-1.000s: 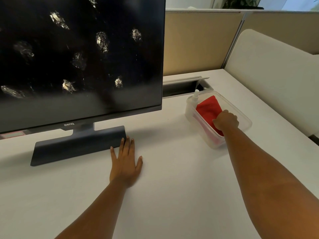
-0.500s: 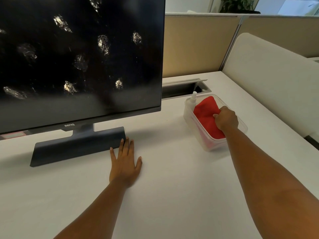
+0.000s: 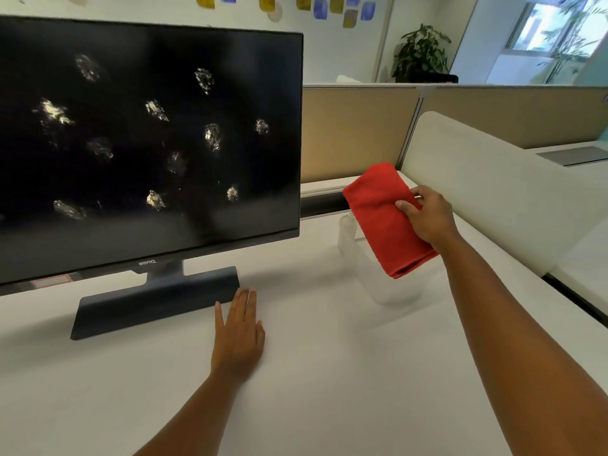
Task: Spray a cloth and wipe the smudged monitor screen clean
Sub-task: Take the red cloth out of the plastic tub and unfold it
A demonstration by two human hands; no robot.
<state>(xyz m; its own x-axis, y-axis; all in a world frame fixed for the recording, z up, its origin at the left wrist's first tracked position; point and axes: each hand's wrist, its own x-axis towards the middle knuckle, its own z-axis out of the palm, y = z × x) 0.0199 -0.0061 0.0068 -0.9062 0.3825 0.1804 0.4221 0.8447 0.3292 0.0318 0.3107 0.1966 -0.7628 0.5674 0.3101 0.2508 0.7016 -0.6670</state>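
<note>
Pinching a folded red cloth (image 3: 385,218) near its upper edge, the right hand (image 3: 427,218) held it above the desk (image 3: 329,390); most hung below the grip; the left hand (image 3: 238,334) lay flat beside the smudged monitor (image 3: 148,143).

Open desk (image 3: 329,373) is left between the monitor base (image 3: 158,301) and clear container (image 3: 391,291); the right is walled by a partition (image 3: 493,199).

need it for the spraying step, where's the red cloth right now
In the head view the red cloth is held up in the right hand, right of the monitor, above the clear tub.
</note>
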